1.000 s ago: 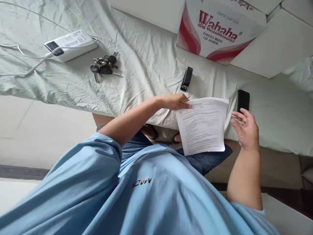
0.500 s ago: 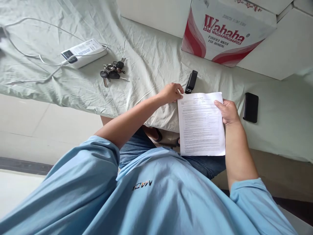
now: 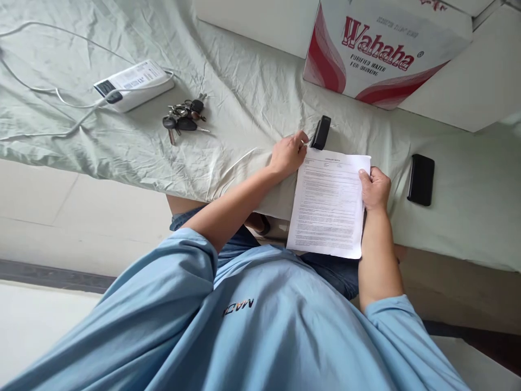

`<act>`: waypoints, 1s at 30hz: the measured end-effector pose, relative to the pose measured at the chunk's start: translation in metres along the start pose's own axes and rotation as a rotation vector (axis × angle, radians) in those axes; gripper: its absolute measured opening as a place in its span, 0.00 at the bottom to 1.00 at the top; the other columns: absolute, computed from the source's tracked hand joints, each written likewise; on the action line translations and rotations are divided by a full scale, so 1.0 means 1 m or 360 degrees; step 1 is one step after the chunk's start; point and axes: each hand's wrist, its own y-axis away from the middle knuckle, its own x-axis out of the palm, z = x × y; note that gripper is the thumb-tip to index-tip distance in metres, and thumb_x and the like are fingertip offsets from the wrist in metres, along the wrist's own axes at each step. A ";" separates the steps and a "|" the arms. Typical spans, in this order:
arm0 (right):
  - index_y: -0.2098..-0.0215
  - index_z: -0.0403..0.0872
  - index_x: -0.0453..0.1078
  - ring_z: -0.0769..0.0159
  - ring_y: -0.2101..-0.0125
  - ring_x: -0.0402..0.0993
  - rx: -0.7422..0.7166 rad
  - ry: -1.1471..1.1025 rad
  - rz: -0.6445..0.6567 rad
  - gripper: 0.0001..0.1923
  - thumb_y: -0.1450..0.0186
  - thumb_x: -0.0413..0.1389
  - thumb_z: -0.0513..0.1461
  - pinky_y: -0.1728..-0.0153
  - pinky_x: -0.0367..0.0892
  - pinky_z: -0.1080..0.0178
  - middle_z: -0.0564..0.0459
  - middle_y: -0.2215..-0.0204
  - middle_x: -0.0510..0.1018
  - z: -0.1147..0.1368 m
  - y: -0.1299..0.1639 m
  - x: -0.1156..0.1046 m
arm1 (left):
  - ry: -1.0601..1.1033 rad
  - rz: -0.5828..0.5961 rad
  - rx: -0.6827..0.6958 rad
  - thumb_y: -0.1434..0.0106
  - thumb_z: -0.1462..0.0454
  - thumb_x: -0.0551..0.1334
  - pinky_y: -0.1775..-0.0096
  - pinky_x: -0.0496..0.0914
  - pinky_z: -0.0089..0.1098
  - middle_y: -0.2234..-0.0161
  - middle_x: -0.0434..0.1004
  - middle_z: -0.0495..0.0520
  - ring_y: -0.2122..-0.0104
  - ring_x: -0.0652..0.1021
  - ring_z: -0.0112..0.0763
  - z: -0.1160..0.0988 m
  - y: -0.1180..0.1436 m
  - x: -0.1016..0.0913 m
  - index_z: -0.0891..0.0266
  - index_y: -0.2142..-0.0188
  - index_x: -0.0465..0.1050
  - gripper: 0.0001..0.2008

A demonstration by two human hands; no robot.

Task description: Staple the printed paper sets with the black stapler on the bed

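Head view: right fingers [image 3: 365, 181] grip white printed paper [image 3: 328, 209] across the near edge of the green-clothed desk [image 3: 464, 222], best held flat; left fingers [image 3: 300, 139], beside a black oblong stapler [image 3: 321, 133]: can't tell.

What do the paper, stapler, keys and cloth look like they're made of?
Paper: thin, matte and white, apparently ordinary paper with fine print.
Stapler: smooth and black, probably plastic outside, though painted metal is possible.
Keys: silvery blades suggest metal; the smooth black heads look like plastic.
Cloth: matte, pale green fabric, given its soft creases; the fibre can't be told.
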 end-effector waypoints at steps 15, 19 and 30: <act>0.75 0.54 0.59 0.67 0.73 0.51 0.0055 0.0070 -0.0063 0.21 0.29 0.64 0.42 0.65 0.52 0.58 0.64 0.79 0.56 0.006 -0.002 0.001 | 0.0289 0.0020 0.0145 0.20 0.61 0.62 0.33 0.74 0.49 0.32 0.77 0.62 0.38 0.81 0.53 -0.001 0.009 -0.001 0.49 0.30 0.85 0.24; 0.75 0.54 0.59 0.66 0.72 0.50 0.0043 0.0078 -0.0073 0.22 0.29 0.64 0.43 0.66 0.52 0.58 0.63 0.80 0.56 0.005 -0.002 0.002 | 0.0105 0.0005 0.0231 0.18 0.60 0.60 0.34 0.75 0.48 0.32 0.75 0.61 0.39 0.82 0.50 0.010 0.004 0.005 0.48 0.30 0.86 0.24; 0.71 0.53 0.63 0.66 0.73 0.53 -0.0037 0.0044 -0.0064 0.22 0.26 0.65 0.51 0.66 0.55 0.58 0.63 0.78 0.57 -0.006 0.000 0.003 | -0.0368 0.0052 0.0348 0.14 0.64 0.52 0.44 0.80 0.45 0.35 0.82 0.64 0.31 0.75 0.57 0.009 0.015 0.015 0.46 0.21 0.78 0.30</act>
